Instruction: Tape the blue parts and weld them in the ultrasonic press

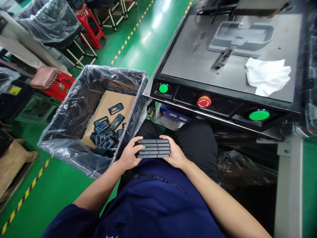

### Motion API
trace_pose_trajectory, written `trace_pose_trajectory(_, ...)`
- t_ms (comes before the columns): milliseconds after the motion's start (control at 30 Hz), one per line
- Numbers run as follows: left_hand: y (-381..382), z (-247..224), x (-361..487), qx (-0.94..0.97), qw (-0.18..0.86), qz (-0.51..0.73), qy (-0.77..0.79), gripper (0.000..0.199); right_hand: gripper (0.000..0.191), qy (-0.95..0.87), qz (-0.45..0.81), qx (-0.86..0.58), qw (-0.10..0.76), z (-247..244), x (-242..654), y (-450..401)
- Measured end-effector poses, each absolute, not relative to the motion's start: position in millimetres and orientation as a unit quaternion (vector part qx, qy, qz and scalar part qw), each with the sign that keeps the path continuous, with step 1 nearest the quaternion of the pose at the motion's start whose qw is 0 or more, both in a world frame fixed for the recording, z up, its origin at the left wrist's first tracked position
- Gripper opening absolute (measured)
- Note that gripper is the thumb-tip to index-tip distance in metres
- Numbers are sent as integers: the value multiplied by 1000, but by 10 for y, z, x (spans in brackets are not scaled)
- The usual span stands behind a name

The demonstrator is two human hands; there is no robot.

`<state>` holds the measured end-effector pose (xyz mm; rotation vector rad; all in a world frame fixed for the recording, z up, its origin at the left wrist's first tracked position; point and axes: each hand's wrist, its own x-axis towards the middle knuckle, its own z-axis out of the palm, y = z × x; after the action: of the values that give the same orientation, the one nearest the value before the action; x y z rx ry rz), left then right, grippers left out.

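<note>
Over my lap I hold a dark grey slatted plastic panel (154, 148) between both hands, its long side running left to right. My left hand (131, 152) grips the left end, with fingers along the top and front. Around the right end, my right hand (175, 153) is closed with its thumb side at the upper corner. The panel's underside is hidden. To the left stands a plastic-lined bin (68, 120), close to my left hand. Inside it, several dark plastic frame parts (105, 132) lie heaped on a cardboard sheet (109, 99).
At the right is a machine bench with a metal plate (188, 56), a grey fixture (240, 38) and a crumpled white cloth (268, 76). Its front edge carries green buttons (163, 88) and a red emergency stop button (204, 102). Red stools (90, 26) stand behind the bin.
</note>
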<state>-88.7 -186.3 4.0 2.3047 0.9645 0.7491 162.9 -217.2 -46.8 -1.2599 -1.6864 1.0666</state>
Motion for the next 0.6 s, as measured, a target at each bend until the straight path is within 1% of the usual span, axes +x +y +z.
trace_pose_trajectory(100,-1867,22,-910,872,244,236,353,39,73,-661,423,-500,367,-463,1627,-2171)
trace_pose_trajectory(200,-1869,10,-925,885,233,214,342,46,72,-658,428,-501,364,-456,1623,-2171)
trace_pose_trajectory(267,-1872,1,-929,882,238,221,341,45,72,-659,427,-499,367,-453,1620,-2168)
trace_pose_trajectory(400,-1887,-14,-926,863,258,262,346,33,73,-665,422,-491,373,-453,1617,-2159)
trace_pose_trajectory(600,-1900,7,-901,849,261,295,353,33,75,-655,437,-497,364,-449,1614,-2154)
